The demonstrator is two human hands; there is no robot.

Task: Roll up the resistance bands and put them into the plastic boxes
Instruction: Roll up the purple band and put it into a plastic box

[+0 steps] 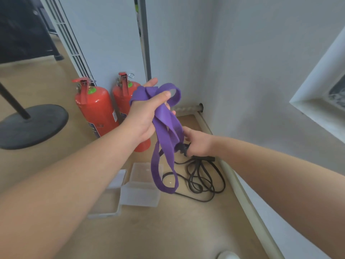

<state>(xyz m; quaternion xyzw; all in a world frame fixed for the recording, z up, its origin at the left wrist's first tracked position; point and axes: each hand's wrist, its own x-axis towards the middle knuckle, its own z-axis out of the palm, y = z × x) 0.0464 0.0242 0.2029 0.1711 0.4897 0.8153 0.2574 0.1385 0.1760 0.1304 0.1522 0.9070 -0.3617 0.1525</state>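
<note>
A: Hands first. What's the left hand (147, 116) doing?

B: It's clamped on a flat purple elastic resistance band (164, 131), fist round a bunch of gathered loops, thumb on top. It's held high above the clear rectangular plastic box (140, 195), probably so the slack hangs free and doesn't tangle.

A: And the right hand (197, 143)?

B: Lower, up and right of the box, apart from the left. Fingers are curled on a lower strand of the purple band. Something dark shows at the fingertips, can't tell what. My read is it's feeding or straightening a strand for the next wrap.

A: Is the band in the box?

B: No. The longest loop dangles down in front of the box's right edge, whether it touches I can't tell. It's loosely gathered, not a tight roll, so I'd say rolling is mid-way.

A: What else is there?

B: A second clear shallow plastic box (110, 202) sits just left of the first, touching or nearly. A thin black resistance band pile (203, 180) lies loose on the floor right of the box, unrolled. Two red metal fire extinguishers (95, 109) stand behind the box, against the wall. A round black stand base (31, 126) is far left of it, and a pale pipe (233, 176) runs along the wall to its right.

A: Any risk?

B: The hanging loop could snag the box rim.
</note>
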